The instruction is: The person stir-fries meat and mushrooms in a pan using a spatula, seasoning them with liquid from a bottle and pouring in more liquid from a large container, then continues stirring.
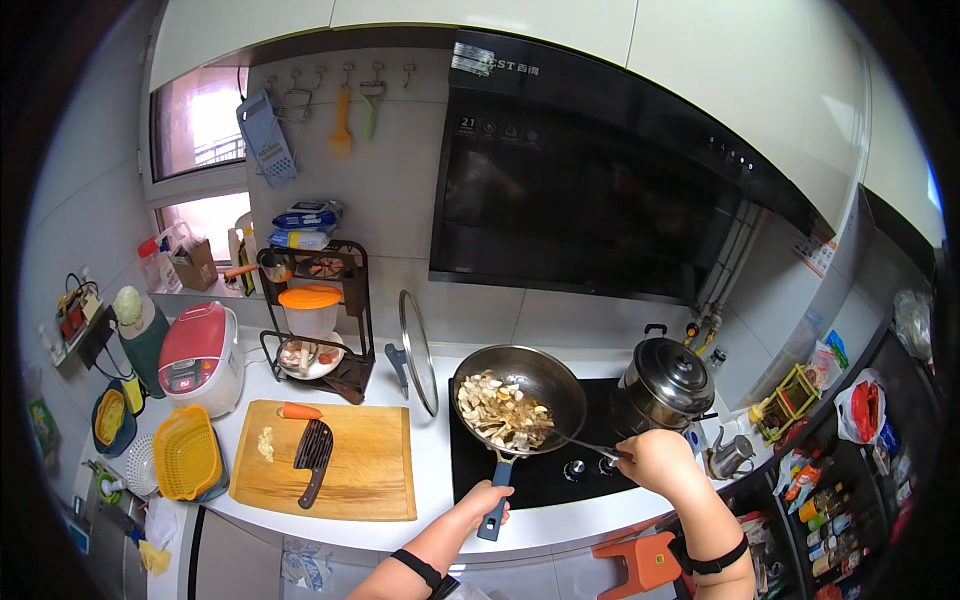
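My left hand is closed around the blue-grey handle of a frying pan on the black cooktop. Sliced food that looks like mushrooms lies mostly in the pan's left and lower part. My right hand grips a metal spatula, whose far end reaches into the food at the pan's lower right. To the left, a wooden cutting board holds a cleaver, a piece of carrot and a small heap of chopped pale food, perhaps garlic.
A lidded steel pot stands right of the pan. A glass lid stands upright between the pan and a black rack. A rice cooker and yellow basket are at the left. The range hood hangs above; an orange stool stands below.
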{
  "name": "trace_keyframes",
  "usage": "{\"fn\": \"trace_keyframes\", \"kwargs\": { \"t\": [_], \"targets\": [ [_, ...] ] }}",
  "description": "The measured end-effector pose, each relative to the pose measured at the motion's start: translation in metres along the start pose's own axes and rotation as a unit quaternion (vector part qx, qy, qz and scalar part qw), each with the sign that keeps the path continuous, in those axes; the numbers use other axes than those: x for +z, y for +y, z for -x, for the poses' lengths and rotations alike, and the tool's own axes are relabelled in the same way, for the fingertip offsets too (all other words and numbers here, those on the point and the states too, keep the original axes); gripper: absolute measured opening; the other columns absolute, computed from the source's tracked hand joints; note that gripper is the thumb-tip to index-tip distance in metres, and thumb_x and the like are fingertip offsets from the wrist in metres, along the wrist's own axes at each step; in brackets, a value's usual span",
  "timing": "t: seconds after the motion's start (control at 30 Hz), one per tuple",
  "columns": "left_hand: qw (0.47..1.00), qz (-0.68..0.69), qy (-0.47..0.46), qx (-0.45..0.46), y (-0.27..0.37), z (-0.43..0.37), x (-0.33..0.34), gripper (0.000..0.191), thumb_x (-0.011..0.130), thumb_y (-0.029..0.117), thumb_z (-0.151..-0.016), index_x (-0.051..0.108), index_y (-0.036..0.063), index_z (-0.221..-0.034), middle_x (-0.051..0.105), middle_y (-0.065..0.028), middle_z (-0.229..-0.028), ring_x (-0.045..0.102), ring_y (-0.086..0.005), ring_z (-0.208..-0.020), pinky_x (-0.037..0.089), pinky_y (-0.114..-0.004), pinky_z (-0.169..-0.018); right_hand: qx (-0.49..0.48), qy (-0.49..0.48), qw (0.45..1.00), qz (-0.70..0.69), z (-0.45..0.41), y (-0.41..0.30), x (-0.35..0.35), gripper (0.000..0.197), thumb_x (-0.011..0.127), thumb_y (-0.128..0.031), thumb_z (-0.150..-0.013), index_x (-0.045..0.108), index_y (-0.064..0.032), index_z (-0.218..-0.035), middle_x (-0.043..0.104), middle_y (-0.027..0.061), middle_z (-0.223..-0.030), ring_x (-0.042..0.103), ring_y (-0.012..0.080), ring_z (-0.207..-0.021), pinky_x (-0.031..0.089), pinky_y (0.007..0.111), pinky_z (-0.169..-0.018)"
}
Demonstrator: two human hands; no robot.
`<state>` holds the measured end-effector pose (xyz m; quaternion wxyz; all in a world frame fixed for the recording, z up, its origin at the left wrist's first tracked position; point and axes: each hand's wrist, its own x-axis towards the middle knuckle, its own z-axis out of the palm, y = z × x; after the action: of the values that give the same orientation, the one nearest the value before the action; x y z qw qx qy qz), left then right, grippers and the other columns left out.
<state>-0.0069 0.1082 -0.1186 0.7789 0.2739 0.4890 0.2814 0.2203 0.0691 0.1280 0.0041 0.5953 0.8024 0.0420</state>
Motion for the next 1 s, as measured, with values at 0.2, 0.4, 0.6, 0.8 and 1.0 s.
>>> {"fn": "trace_keyframes", "kwargs": {
  "t": [0.2, 0.4, 0.6, 0.8, 1.0],
  "targets": [
    [1.000, 0.010, -0.004, 0.001, 0.001, 0.004, 0.001, 0.023, 0.059, 0.015, -0.085, 0.041, 0.0018, -0.088, 0.050, -0.0072, -0.064, 0.051, -0.0187, -0.048, 0.046, -0.033, -0.042, 0.027, -0.073, 0.996, 0.036, -0.029, -0.030, 0.049, 0.016, 0.057, -0.019, -0.073, 0.069, -0.0104, -0.080, 0.066, 0.0127, -0.075, 0.064, 0.0303, -0.074, 0.052, 0.040, -0.066],
    [1.000, 0.001, -0.010, -0.005, 0.000, -0.001, 0.005, 0.022, 0.059, 0.015, -0.085, 0.041, 0.0020, -0.088, 0.050, -0.0074, -0.065, 0.052, -0.0191, -0.048, 0.046, -0.033, -0.042, 0.076, 0.009, 0.994, 0.082, -0.065, -0.008, 0.096, 0.015, 0.060, -0.022, -0.074, 0.069, -0.0130, -0.083, 0.064, 0.0110, -0.073, 0.064, 0.0298, -0.073, 0.051, 0.042, -0.064],
    [1.000, 0.012, -0.002, 0.000, 0.001, 0.003, -0.009, 0.025, 0.058, 0.015, -0.086, 0.038, -0.0011, -0.091, 0.050, -0.0089, -0.066, 0.053, -0.0206, -0.049, 0.047, -0.034, -0.041, 0.054, -0.121, 0.979, 0.152, -0.049, -0.013, 0.018, 0.021, 0.060, -0.023, -0.074, 0.072, -0.0194, -0.091, 0.067, 0.0068, -0.081, 0.065, 0.0253, -0.082, 0.052, 0.036, -0.071],
    [1.000, -0.017, -0.010, -0.008, 0.001, -0.008, 0.002, 0.021, 0.059, 0.017, -0.085, 0.044, 0.0015, -0.086, 0.051, -0.0075, -0.064, 0.053, -0.0194, -0.048, 0.047, -0.034, -0.043, 0.128, -0.025, 0.986, 0.099, -0.091, 0.020, 0.087, 0.020, 0.056, -0.026, -0.076, 0.071, -0.0121, -0.081, 0.067, 0.0104, -0.077, 0.065, 0.0309, -0.076, 0.051, 0.041, -0.066],
    [1.000, -0.003, -0.007, -0.003, -0.003, -0.012, -0.011, 0.026, 0.059, 0.016, -0.085, 0.041, -0.0019, -0.090, 0.050, -0.0094, -0.067, 0.054, -0.0203, -0.049, 0.048, -0.034, -0.042, 0.197, -0.049, 0.977, 0.072, -0.119, 0.040, 0.037, 0.031, 0.057, -0.032, -0.079, 0.071, -0.0060, -0.088, 0.066, 0.0171, -0.094, 0.064, 0.0322, -0.090, 0.051, 0.039, -0.079]
  ]
}}
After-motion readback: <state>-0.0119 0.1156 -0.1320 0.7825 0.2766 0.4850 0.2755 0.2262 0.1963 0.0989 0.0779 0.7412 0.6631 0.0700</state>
